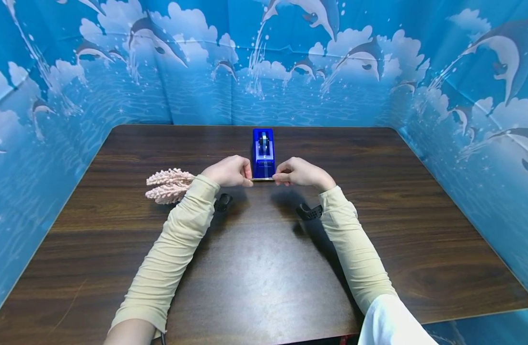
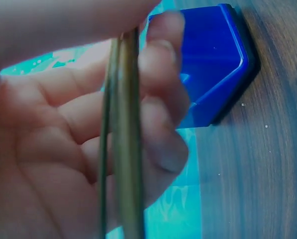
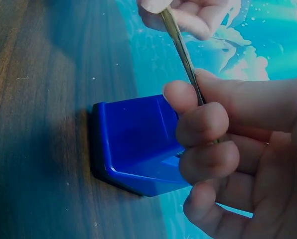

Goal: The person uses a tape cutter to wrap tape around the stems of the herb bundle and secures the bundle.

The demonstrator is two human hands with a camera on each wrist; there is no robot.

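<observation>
A bunch of pale pink artificial flowers [image 1: 169, 186] extends out to the left of my left hand [image 1: 230, 171]. Its thin greenish-brown stems [image 2: 127, 164] pass between the thumb and fingers of that hand. Over on the right, my right hand [image 1: 301, 173] pinches the other end of the stems between thumb and fingertips. The stems form a level line between both hands, just in front of a blue tape dispenser [image 1: 264, 158]. In the right wrist view the dispenser [image 3: 138, 144] stands behind the fingers, and the left hand [image 3: 188, 15] shows at the top.
The dark wood-grain table [image 1: 255, 268] has its far edge behind the dispenser. A blue curtain [image 1: 203, 86] printed with dolphins surrounds the back and sides. Black wrist-worn pieces [image 1: 309, 212] hang beneath the forearms.
</observation>
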